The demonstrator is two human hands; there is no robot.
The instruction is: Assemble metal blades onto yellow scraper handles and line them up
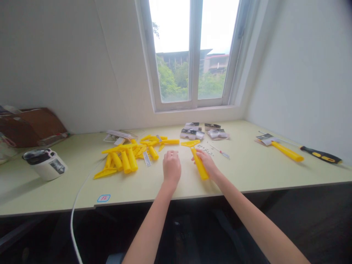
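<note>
At the far left a brown cardboard folder [30, 126] sits by the wall, and a white tub with a dark lid [45, 165] stands on the pale green desk [46, 196]. A white cable [82, 187] curves over the desk's front edge and drops toward the floor. Next comes a loose heap of yellow plastic scraper parts [126, 157], handles and heads lying crossed over one another.

The left hand [172, 168] sits just right of that heap, palm down, its grip loosely curled. The fingers hide the palm, so I cannot tell whether anything small lies inside. The right hand [205, 163] has its grip clenched around the handle of a yellow scraper [201, 169], which lies low over the desk with its wide head pointing toward the window. (Holding the handle mid-length like this leaves the head free and keeps the scraper steady, a sound hold for fine work.)

Beyond the hands lie small black-and-white packets [191, 131], a scatter of tiny screws [205, 149] and a slim screwdriver [218, 151]. At the far right, a second yellow scraper [287, 151] lies beside a screwdriver with a black-and-yellow handle [321, 155].
</note>
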